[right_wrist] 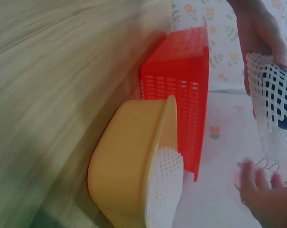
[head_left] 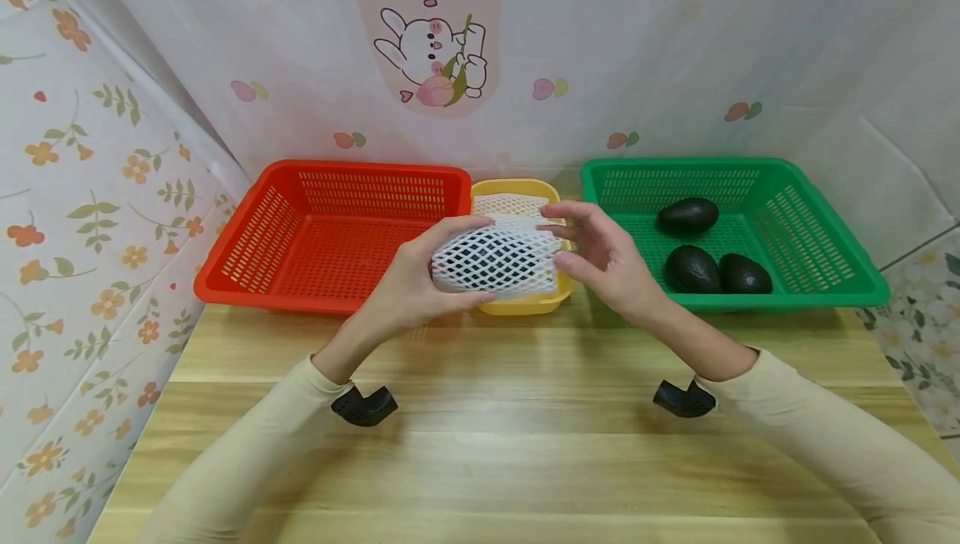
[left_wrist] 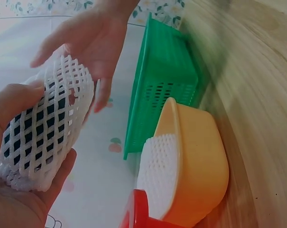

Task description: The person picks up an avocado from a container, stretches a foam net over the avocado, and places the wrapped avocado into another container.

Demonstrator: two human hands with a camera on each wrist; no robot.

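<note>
A dark avocado (left_wrist: pixel 39 130) sits inside a white foam net sleeve (head_left: pixel 498 261), held up over the front of the yellow basket (head_left: pixel 528 307). My left hand (head_left: pixel 411 273) grips the sleeve from its left end, thumb on the near side and fingers on the far side. Beside the sleeve's right end is my right hand (head_left: pixel 611 261), its fingers spread and relaxed around nothing. In the right wrist view, the blurred right fingers (right_wrist: pixel 259 183) show apart from the netting. More foam net sleeves (head_left: pixel 510 204) lie in the yellow basket behind.
To the left stands a red basket (head_left: pixel 330 304) with nothing visible in it. A green basket (head_left: pixel 750 302) on the right holds three bare avocados (head_left: pixel 692 269). All three baskets stand along the back of the wooden table (head_left: pixel 495 436), against a printed cloth (head_left: pixel 300 52).
</note>
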